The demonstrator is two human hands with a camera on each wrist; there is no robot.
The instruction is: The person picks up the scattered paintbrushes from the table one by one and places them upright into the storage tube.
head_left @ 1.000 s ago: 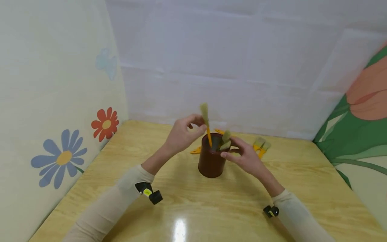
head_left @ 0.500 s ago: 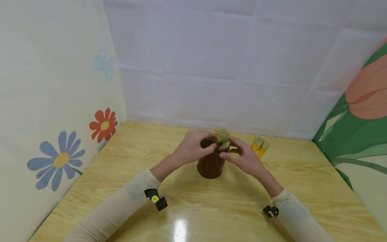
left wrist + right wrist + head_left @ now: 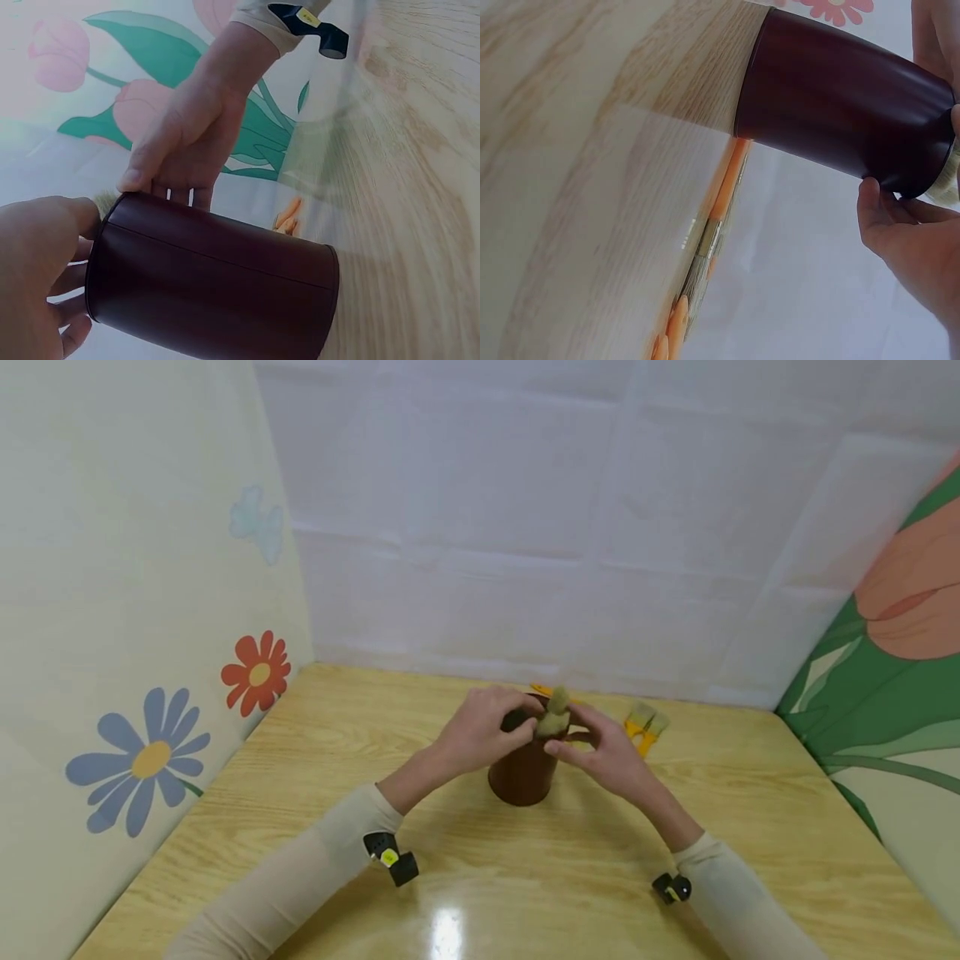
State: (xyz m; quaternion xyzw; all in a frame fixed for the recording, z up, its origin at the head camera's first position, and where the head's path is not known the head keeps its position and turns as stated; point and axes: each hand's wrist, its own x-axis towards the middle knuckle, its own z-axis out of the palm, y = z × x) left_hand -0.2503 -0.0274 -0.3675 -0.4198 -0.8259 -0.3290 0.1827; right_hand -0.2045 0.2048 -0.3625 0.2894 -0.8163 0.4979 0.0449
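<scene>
A dark red-brown pen cup [image 3: 520, 774] stands upright on the table. Paintbrush bristles [image 3: 553, 725] poke out of its mouth, with the handles hidden inside. At the left of the mouth my left hand [image 3: 480, 731] pinches one paintbrush by the bristles between thumb and forefinger. My right hand [image 3: 611, 752] holds the cup's rim from the right. In the right wrist view, the thumb and fingers [image 3: 868, 196] of that hand are at the rim. Pale bristles [image 3: 105, 201] show beside the left forefinger in the left wrist view.
Two flat paintbrushes with orange handles [image 3: 642, 727] lie on the wooden table [image 3: 480, 860] to the cup's right. Another orange handle [image 3: 542, 690] shows behind the cup. A white sheet [image 3: 480, 527] hangs at the back, with flower-patterned panels at both sides.
My left hand has lowered a paintbrush from above into the cup and moved right to the bristles at its mouth. My right hand has kept its hold on the rim.
</scene>
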